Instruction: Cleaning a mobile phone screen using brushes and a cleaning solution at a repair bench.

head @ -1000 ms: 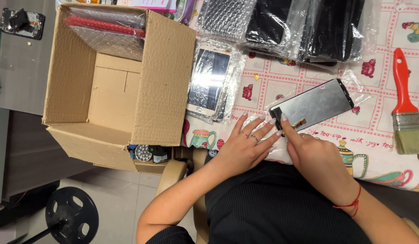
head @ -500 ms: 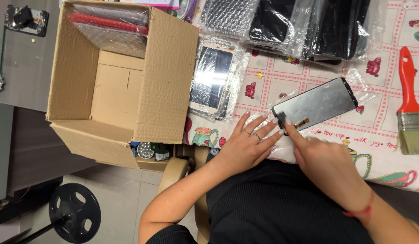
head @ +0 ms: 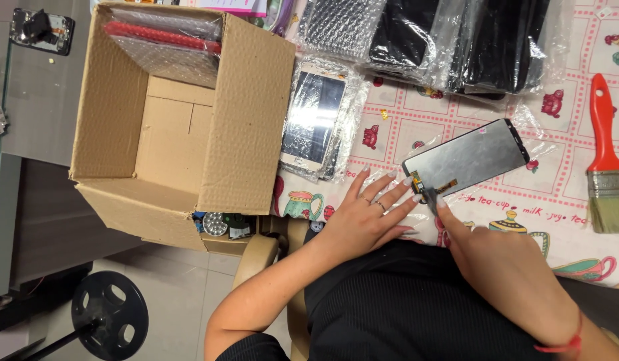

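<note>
- At the far left of the frame, a black wheel-like disc (head: 109, 315) lies on the floor below a grey surface.
- An open cardboard box (head: 246, 127) fills the upper left; bubble-wrapped flat pieces, one edged in red (head: 164, 37), lean against its far wall.
- Just right of the box, a white-framed phone screen in a clear bag (head: 314, 119) lies on the patterned tablecloth (head: 396, 127).
- The left hand (head: 365, 220) rests at lower centre, fingers spread flat on the cloth, fingertips touching the near end of the screen panel; it grips nothing.
- The screen panel (head: 467, 159), right of centre, lies tilted with its grey, dull back up, a small gold flex connector at its lower left corner, clear film under it.
- The right hand (head: 510, 274) touches that connector corner with its forefinger; I cannot tell whether it pinches anything.
- Black parts in bubble wrap (head: 449, 37) sit along the top.
- A red-handled paintbrush (head: 606, 157) lies at the far right.
</note>
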